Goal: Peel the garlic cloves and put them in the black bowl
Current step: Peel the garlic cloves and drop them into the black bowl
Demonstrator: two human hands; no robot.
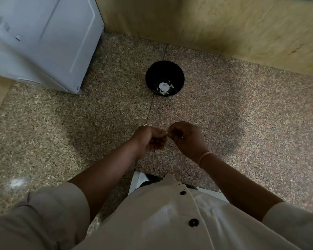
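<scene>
The black bowl [164, 78] stands on the speckled stone counter, some way beyond my hands. Pale garlic pieces [164, 86] lie at its bottom. My left hand [149, 139] and my right hand [185, 137] are held together over the counter, fingertips meeting. A small pale garlic clove [167, 133] is pinched between them, mostly hidden by the fingers. A thin pale sliver shows just above my left hand's knuckles.
A white appliance [43, 38] fills the far left of the counter. A tan wall [224, 24] runs along the back and right. The speckled counter [242, 114] spreads around the bowl. A thin seam runs from the bowl toward my hands.
</scene>
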